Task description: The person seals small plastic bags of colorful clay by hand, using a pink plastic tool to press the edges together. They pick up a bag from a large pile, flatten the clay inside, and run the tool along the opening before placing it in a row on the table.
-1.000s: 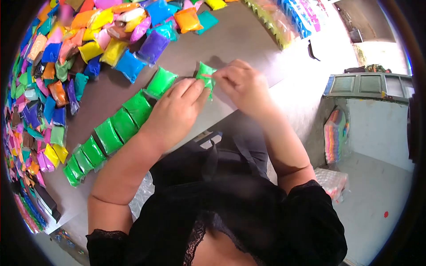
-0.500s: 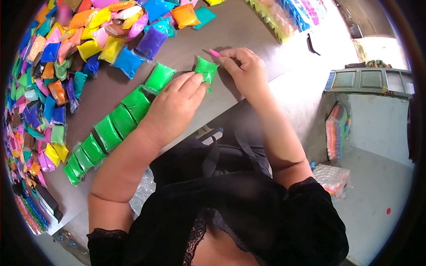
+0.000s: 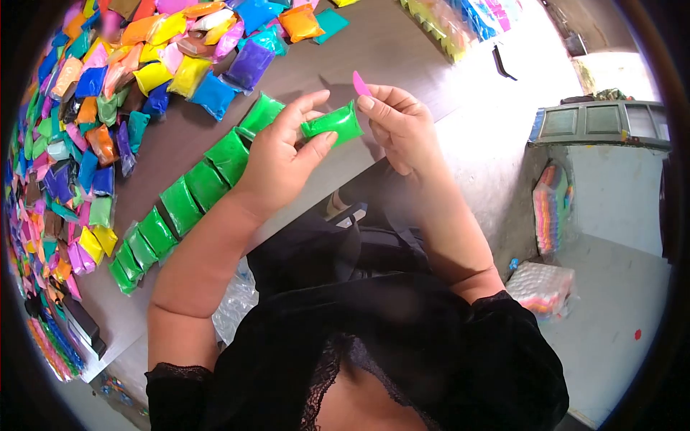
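Note:
Between the thumb and fingers of my left hand (image 3: 273, 167) is a small green packet (image 3: 335, 126), a soft pillow shape in clear film, raised off the table and tilted. My right hand (image 3: 402, 129) pinches a small pink plastic blade (image 3: 361, 84) with its tip pointing up, beside the packet's right end. A row of matching green packets (image 3: 181, 206) lies on the table along my left forearm, its upper end partly hidden by my left hand.
A large heap of multicoloured packets (image 3: 90, 82) covers the table's left and far side. A dark flat object (image 3: 83, 327) lies near the left corner. Yellow and blue packaged goods (image 3: 460, 29) stand at the far edge. Wrapped bundles (image 3: 539, 287) sit on the right, below the table.
My left hand has lifted the green packet off the table and turned it sideways. My right hand has shifted slightly down, the pink blade now pointing more upright.

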The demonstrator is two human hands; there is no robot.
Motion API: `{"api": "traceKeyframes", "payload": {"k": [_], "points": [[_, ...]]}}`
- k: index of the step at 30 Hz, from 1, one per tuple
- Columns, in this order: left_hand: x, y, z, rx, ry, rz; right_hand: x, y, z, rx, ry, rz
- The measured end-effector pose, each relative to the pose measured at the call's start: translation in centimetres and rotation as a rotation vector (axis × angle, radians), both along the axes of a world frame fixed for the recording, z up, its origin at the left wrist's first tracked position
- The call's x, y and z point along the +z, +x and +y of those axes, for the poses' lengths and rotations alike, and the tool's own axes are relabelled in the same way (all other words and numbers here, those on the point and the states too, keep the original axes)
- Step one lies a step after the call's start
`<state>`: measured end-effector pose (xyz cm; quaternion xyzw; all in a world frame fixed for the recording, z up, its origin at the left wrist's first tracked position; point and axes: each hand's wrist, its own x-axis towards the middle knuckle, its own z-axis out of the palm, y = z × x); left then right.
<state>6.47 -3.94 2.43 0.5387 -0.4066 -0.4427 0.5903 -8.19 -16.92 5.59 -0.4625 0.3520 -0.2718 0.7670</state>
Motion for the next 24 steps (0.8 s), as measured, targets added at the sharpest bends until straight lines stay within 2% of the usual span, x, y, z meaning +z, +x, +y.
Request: {"api": "traceKeyframes", "payload": {"k": [2,4,7,10,11,12,13,14,15,16,17,19,22,24], "points": [[-0.1,-0.2,-0.2,0.003,-0.051,0.081,0.4,-0.5,-0.3,0.035,0.044,-0.006],[-0.2,-0.3,-0.2,0.01,-0.096,0.165,0.1,-1.0,-0.4,0.21,0.106,0.023],[-0.4,-0.1,-0.2,-0.015,-0.08,0.213,-1.0,-1.2,-0.4,0.232,0.138,-0.063],[-0.1,0.0,-0.1,-0.046,-0.025,0.132,-1.3,-1.0,-0.5,0.208,0.067,-0.017],[0.4,-0.3,0.1,0.025,0.006,-0.102,-1.4,-0.6,-0.4,0.207,0.068,-0.017],[0.7,-0.4,0.2,0.096,0.037,-0.337,-1.5,0.0,-0.4,0.167,-0.05,0.061],[0.7,-0.2,0.1,0.095,0.038,-0.337,-1.5,0.3,-0.5,0.125,-0.168,0.139],[0.6,0.3,0.0,0.12,-0.137,-0.706,-2.0,0.4,-1.0,0.124,-0.166,0.139],[0.5,0.6,-0.1,0.141,-0.318,-1.073,-2.4,0.5,-1.4,0.184,-0.382,0.285],[0.4,0.5,-0.1,0.14,-0.318,-1.073,-2.6,0.5,-1.7,0.245,-0.6,0.43],[0.2,0.3,-0.2,0.071,-0.301,-1.087,-2.6,0.3,-1.8,0.245,-0.599,0.43],[0.0,0.2,-0.1,0.0,-0.283,-1.097,-1.2,0.2,-1.9,0.211,-0.927,0.658],[-0.1,0.2,-0.1,-0.017,-0.272,-1.202,-2.6,-1.0,-3.8,0.073,-0.981,0.616],[-0.1,-0.1,0.0,-0.007,-0.25,-1.235,-2.2,-2.0,-3.4,0.067,-0.959,0.577]]}}
